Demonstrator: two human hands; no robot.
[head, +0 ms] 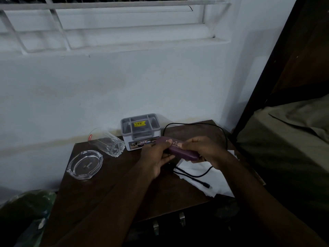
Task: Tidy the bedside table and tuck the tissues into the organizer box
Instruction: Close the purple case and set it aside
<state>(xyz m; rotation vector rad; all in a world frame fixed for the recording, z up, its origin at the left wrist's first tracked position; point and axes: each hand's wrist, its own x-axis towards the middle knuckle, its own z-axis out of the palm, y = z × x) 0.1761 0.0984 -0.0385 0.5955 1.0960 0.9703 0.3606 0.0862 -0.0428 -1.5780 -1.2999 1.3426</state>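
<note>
Both hands hold a purple case [178, 148] with pale lettering above the dark wooden bedside table [110, 184]. My left hand [156, 157] grips its left end and my right hand [204, 150] grips its right end. Behind the case, against the wall, stands a grey organizer box [139, 130] with a divided lid and a yellow sticker. White tissues [195, 177] lie flat on the table under my right hand, partly hidden by it. A black cable [194, 175] loops across the tissues and round the table's back right.
A clear drinking glass [108, 142] lies on its side left of the box. A clear glass ashtray [85, 164] sits at the table's left edge. A bed with an olive sheet [284, 139] stands to the right. Green bags [26, 207] lie at the lower left.
</note>
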